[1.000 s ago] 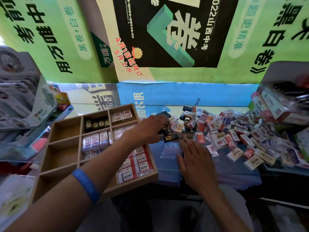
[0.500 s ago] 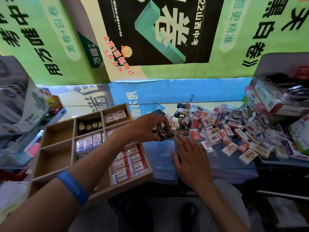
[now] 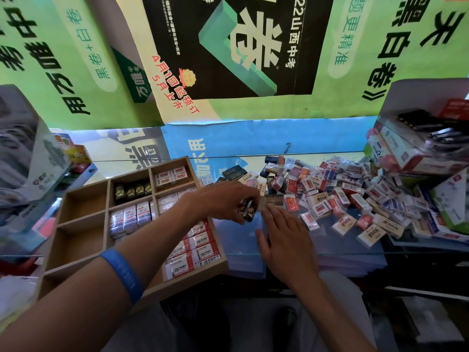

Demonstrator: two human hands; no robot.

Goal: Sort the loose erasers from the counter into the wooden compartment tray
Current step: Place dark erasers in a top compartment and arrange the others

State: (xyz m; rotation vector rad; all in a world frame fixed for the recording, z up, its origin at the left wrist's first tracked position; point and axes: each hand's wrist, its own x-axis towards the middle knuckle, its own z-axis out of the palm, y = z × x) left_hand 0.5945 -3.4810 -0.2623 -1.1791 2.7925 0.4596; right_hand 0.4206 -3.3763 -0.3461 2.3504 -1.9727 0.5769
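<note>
The wooden tray (image 3: 76,224) sits left, its back-middle cell holding dark erasers (image 3: 132,190). The left hand (image 3: 223,201) pinches a few matching dark erasers (image 3: 247,212) just right of the tray; they should go upright beside those. The right hand (image 3: 286,240) lies flat, fingers straight, near the loose pile (image 3: 355,199)

Large printed posters cover the wall: a green poster (image 3: 63,59) on the left, a black poster (image 3: 228,44) with a green block shape in the middle, and another green poster (image 3: 396,47) on the right. A blue banner (image 3: 266,141) runs beneath them. The glass tabletop (image 3: 243,240) mirrors the print. Daylight falls from above.
</note>
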